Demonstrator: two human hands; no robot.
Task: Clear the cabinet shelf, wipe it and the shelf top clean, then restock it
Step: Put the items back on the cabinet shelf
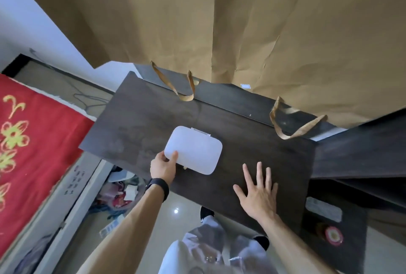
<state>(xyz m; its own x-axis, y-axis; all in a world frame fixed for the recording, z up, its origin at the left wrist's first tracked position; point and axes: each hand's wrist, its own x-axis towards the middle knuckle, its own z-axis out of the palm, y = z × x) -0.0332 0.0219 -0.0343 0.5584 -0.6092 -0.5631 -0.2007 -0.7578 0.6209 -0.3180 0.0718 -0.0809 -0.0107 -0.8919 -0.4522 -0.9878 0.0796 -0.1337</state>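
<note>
A white rounded box with a small clasp lies on the dark wooden shelf top. My left hand grips its near left corner, thumb on the lid. My right hand lies flat on the shelf top to the box's right, fingers spread, holding nothing. A large brown paper bag with ribbon handles stands at the back of the shelf top and fills the upper view.
A red cloth with yellow embroidery lies at the left. Clutter sits on the floor below the shelf's left end. At the right, a lower dark shelf and a round red item below it.
</note>
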